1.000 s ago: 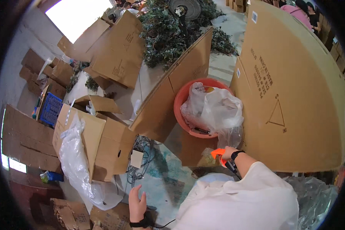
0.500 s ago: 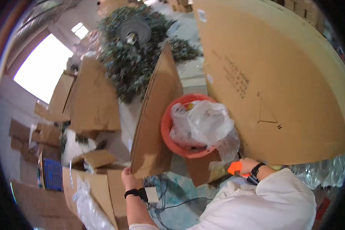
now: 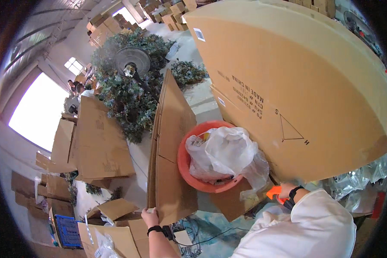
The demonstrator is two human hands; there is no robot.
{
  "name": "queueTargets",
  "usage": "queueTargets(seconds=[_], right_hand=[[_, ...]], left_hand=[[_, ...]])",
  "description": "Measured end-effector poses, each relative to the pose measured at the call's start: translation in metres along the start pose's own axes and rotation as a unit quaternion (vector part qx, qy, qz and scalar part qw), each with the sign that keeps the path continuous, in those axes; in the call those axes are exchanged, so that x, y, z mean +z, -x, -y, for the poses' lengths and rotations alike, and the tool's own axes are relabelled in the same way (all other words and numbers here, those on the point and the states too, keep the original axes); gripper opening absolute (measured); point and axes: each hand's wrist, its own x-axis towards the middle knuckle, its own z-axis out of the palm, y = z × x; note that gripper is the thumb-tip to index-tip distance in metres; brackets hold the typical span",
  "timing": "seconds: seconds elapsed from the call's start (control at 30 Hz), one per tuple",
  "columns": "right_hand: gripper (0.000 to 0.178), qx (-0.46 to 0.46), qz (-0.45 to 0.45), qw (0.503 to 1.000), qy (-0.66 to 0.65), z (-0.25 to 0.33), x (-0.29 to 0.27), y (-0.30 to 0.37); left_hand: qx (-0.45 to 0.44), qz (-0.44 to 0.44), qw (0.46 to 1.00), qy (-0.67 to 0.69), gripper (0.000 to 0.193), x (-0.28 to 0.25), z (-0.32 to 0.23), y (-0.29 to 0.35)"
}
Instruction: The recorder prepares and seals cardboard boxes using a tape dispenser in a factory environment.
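**Left hand (image 3: 150, 219) grips a cardboard panel (image 3: 174, 172), right hand (image 3: 285, 190) an orange tool (image 3: 273, 192)**

At far left, a blue crate (image 3: 69, 231) stands on the floor (image 3: 213, 243), just beside an open carton (image 3: 124, 241) with clear plastic (image 3: 103, 247) draped over it. Farther off, a broad brown carton (image 3: 103, 137) stands near a heap of green foliage (image 3: 129, 116), with a round black fan (image 3: 135, 60) in front of the leaves.

The left hand, banded in black at the wrist, has its fingers clenched on the near lower corner of the panel, which stands upright and slightly tilted. Right of that corner, dark cables (image 3: 193, 228) lie tangled on the floor.

Next comes a red tub (image 3: 184, 167), just beside the panel, with a whitish plastic bag (image 3: 230, 148) filling it and hanging over its right rim. A flat cardboard piece (image 3: 232, 204) lies below its near edge.

The right hand, also banded, has its fingers wrapped around the orange tool, near the tub; the tool's exact kind is unclear. Behind it, a very large carton (image 3: 305, 81) takes up the right, with crumpled clear film (image 3: 361, 176) at its near lower edge.
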Motion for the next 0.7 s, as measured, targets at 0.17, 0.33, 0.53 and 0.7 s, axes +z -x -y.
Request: queueTargets(seconds=[0.17, 0.33, 0.53, 0.7], right_hand=[[0.057, 0.039, -0.017, 0.998, -0.039, -0.007, 0.017, -0.006], [0.05, 0.094, -0.048, 0.989, -0.106, -0.015, 0.018, 0.003], [0.056, 0.125, -0.006, 0.979, -0.163, -0.036, 0.025, -0.008], [0.05, 0.12, -0.015, 0.977, -0.175, -0.052, 0.054, -0.041]], left_hand=[[0.15, -0.002, 0.989, -0.015, 0.052, -0.014, 0.003, -0.011], [0.121, 0.054, 0.989, 0.068, 0.037, -0.006, -0.001, -0.025], [0.124, 0.026, 0.989, -0.073, 0.024, -0.012, 0.001, -0.015], [0.096, -0.005, 0.992, -0.08, 0.022, -0.059, 0.038, 0.039]])
